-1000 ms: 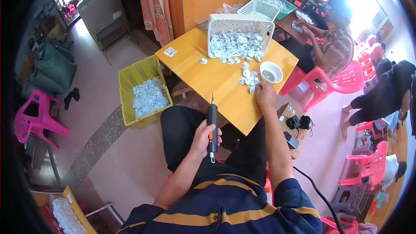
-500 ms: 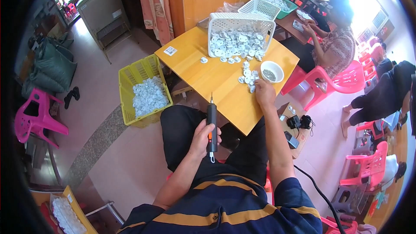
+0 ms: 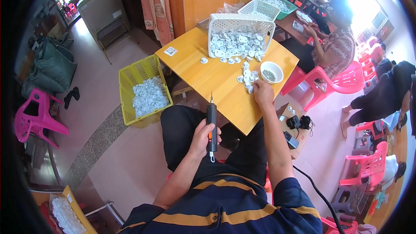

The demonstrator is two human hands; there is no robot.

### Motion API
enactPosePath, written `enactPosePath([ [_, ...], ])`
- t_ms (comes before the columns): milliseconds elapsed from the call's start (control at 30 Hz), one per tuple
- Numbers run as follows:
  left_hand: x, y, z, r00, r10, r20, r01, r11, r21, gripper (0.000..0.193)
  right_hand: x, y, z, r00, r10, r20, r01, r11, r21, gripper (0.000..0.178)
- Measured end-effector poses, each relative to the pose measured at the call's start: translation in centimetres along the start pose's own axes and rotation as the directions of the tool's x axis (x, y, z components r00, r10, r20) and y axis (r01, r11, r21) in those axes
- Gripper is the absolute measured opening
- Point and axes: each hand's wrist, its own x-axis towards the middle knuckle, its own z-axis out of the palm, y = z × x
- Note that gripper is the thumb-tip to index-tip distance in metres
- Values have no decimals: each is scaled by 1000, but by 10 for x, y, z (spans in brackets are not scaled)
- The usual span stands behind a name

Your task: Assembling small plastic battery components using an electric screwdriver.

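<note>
The yellow worktop (image 3: 216, 78) carries a tipped white basket (image 3: 240, 34) spilling white parts, with a small white bowl (image 3: 271, 72) just beside the spill. Off the worktop's near edge, the left hand (image 3: 203, 138) is clamped around a black electric screwdriver (image 3: 211, 121), tip up. The right hand (image 3: 262, 93) rests on the worktop, fingers closed on a white part (image 3: 250, 88) below the bowl.

left hand (image 3: 203, 135) clenched, right hand (image 3: 262, 92) outstretched

A black and orange screwdriver (image 3: 211, 123), white parts (image 3: 246, 78), a yellow basket (image 3: 130, 76), pink chairs (image 3: 336, 80).
</note>
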Motion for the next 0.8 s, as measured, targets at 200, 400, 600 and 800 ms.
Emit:
enactPosePath([
  [200, -1, 0, 3, 1000, 2, -10, -2, 1000, -23, 15, 4, -8, 0, 992, 51, 116, -30, 984, -176, 21],
  [400, -3, 2, 2, 1000, -2, -15, 2, 1000, -18, 15, 0, -7, 1, 986, 85, 145, -59, 983, -176, 25],
  [600, 0, -1, 1, 1000, -7, 24, 7, 1000, 7, 17, -21, -6, -5, 962, 273, 31, -249, 820, 515, 14],
  [800, -2, -5, 4, 997, -40, 59, 38, 999, 30, 20, -55, -31, -11, 895, 315, 316, -409, 294, 864, 12],
])
